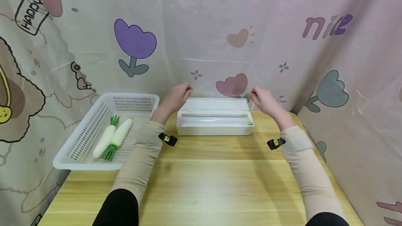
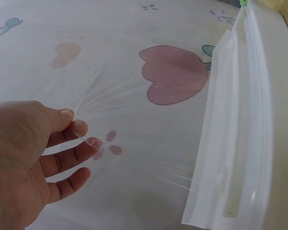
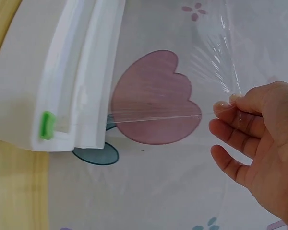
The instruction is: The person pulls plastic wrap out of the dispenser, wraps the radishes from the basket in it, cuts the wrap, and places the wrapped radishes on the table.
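A white cling film dispenser box (image 1: 216,130) stands with its lid (image 1: 216,104) raised at the back of the table, a film roll (image 1: 215,120) lying inside. Clear cling film (image 2: 129,120) stretches up from the box, creased toward the hands. At its left corner my left hand (image 1: 177,97) pinches it between thumb and index finger, the other fingers loosely bent. On the other side my right hand (image 1: 267,102) pinches the opposite corner, as the right wrist view shows. A green slider (image 3: 47,125) sits at the box's right end.
At the left stands a white perforated basket (image 1: 108,166) holding two white radishes (image 1: 121,132) with green tops. The wooden table (image 1: 204,184) meets a printed curtain (image 1: 194,37) behind and at the right.
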`<state>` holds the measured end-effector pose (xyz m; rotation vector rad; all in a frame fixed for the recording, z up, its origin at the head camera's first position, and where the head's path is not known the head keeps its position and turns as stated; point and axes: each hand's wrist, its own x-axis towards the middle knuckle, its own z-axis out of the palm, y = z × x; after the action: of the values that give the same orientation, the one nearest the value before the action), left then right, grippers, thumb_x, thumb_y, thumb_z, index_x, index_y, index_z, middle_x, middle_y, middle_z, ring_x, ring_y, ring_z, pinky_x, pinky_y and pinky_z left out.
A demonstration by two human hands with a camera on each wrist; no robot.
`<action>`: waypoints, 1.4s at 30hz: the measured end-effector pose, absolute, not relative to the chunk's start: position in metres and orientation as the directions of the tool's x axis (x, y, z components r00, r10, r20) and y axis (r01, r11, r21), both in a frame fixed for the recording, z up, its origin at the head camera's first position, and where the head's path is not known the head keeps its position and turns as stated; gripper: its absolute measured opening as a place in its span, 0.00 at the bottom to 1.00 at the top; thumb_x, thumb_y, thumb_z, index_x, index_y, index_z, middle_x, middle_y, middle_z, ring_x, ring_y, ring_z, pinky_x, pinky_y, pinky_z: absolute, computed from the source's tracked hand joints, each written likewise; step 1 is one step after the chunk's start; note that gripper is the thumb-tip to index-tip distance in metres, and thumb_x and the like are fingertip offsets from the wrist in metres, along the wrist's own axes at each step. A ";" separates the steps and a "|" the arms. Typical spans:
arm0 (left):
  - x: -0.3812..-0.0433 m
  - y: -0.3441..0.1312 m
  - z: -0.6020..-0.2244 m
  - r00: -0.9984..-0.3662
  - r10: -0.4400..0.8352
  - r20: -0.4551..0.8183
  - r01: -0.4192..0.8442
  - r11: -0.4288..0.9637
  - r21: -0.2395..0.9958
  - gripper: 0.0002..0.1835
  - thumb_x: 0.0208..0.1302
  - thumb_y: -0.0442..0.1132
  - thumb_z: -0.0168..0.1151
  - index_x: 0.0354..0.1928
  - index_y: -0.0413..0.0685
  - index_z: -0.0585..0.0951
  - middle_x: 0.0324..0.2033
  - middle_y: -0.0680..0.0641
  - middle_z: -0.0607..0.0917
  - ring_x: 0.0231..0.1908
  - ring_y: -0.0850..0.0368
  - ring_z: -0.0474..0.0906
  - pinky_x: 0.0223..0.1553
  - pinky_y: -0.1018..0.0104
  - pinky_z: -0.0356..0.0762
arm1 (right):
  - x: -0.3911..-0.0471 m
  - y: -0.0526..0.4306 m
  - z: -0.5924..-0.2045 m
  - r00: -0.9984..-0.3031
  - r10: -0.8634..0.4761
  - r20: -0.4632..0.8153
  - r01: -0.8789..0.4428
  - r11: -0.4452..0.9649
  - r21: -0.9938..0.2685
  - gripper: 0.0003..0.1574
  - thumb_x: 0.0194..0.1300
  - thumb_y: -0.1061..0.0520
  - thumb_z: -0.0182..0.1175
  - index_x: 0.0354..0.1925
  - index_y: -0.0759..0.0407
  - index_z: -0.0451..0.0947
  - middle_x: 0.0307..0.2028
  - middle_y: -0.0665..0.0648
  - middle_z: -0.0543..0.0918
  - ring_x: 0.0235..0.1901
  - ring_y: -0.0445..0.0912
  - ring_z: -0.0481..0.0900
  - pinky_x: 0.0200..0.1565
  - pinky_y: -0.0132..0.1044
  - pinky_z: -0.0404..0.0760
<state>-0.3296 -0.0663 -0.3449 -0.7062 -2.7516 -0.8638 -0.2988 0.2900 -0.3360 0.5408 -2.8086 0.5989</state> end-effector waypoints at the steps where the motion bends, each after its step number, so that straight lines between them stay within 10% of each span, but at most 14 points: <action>1: -0.329 -0.066 -0.343 -0.871 0.387 0.302 0.490 0.720 0.491 0.12 0.76 0.40 0.46 0.49 0.41 0.76 0.39 0.44 0.81 0.39 0.51 0.76 0.45 0.57 0.77 | -0.298 0.290 -0.334 -0.907 -0.308 0.288 -0.398 0.849 -0.348 0.12 0.75 0.62 0.45 0.46 0.70 0.72 0.38 0.68 0.82 0.38 0.59 0.80 0.41 0.51 0.78; 27: -0.302 -0.072 -0.290 -0.758 0.444 0.478 0.637 0.662 0.396 0.10 0.74 0.36 0.49 0.47 0.38 0.76 0.39 0.42 0.81 0.38 0.50 0.75 0.42 0.59 0.78 | -0.269 0.289 -0.274 -0.886 -0.303 0.351 -0.410 0.864 -0.290 0.08 0.74 0.63 0.46 0.44 0.66 0.71 0.36 0.65 0.80 0.32 0.53 0.74 0.35 0.45 0.74; 37: -0.264 -0.082 -0.294 -0.653 0.498 0.570 0.736 0.596 0.322 0.06 0.71 0.33 0.53 0.44 0.38 0.78 0.37 0.44 0.83 0.34 0.53 0.78 0.38 0.63 0.80 | -0.223 0.291 -0.270 -0.870 -0.349 0.348 -0.451 0.850 -0.273 0.08 0.74 0.62 0.47 0.44 0.65 0.72 0.34 0.62 0.78 0.32 0.50 0.74 0.33 0.42 0.76; 42: -0.239 -0.085 -0.308 -0.504 0.534 0.678 0.839 0.490 0.238 0.04 0.67 0.29 0.57 0.41 0.36 0.79 0.34 0.43 0.83 0.31 0.54 0.78 0.35 0.65 0.81 | -0.197 0.294 -0.279 -0.840 -0.392 0.375 -0.496 0.834 -0.240 0.05 0.73 0.64 0.50 0.41 0.64 0.73 0.32 0.59 0.79 0.31 0.46 0.73 0.32 0.38 0.75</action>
<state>-0.2390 -0.0855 -0.3079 -1.1287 -2.2102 -0.7619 -0.1973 0.2942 -0.2794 0.6728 -2.7033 0.4750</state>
